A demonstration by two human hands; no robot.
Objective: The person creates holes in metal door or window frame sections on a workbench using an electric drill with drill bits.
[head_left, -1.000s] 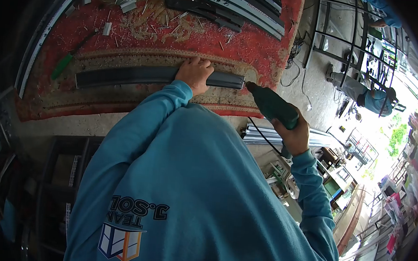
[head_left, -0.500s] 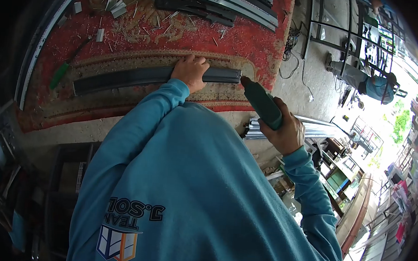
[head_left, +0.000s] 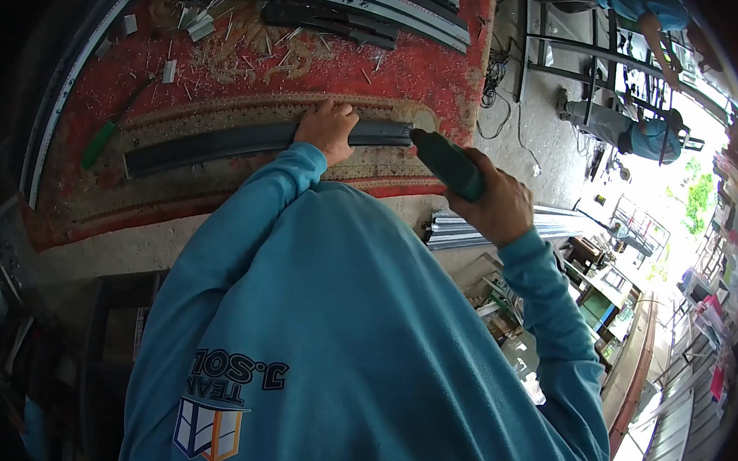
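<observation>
A long dark grey profile (head_left: 222, 147) lies across the patterned border of the red carpet (head_left: 243, 71). My left hand (head_left: 328, 132) is closed around it, right of its middle. In my right hand (head_left: 499, 201) is a dark green power tool (head_left: 447, 163), held by its body. The tool's front end meets or nearly meets the right end of the profile; exact contact cannot be made out.
White-and-dark profiles (head_left: 332, 0) and a black piece (head_left: 327, 22) lie beyond. A green-handled tool (head_left: 98, 145) and scraps (head_left: 200, 26) are on the carpet. Metal profiles (head_left: 504, 229) lie at right. Two people (head_left: 653, 138) (head_left: 653, 11) are near a dark frame (head_left: 595, 52).
My right hand and the green tool have moved slightly up and left, and the tool lies at a flatter angle. The view has shifted a little, and more of another person shows at top right.
</observation>
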